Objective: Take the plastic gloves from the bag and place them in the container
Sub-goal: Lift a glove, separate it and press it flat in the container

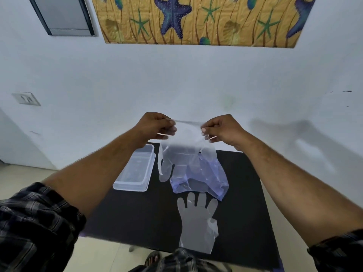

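Observation:
My left hand [155, 125] and my right hand [222, 128] are raised above the black table [137, 216], each pinching one side of the cuff of a clear plastic glove [184, 154]. The glove hangs down between them with its fingers pointing at the table. Behind and below it lies the crumpled bluish plastic bag [212, 177]. A second clear glove [198, 222] lies flat near the table's front edge, fingers pointing away from me. The clear rectangular container [135, 171] stands open at the table's left, and I see nothing inside it.
A white wall rises right behind the table, with a wall switch [26, 98] at the left. The table's front edge runs close to my legs, and my sandalled foot [153, 258] shows below it on the tiled floor.

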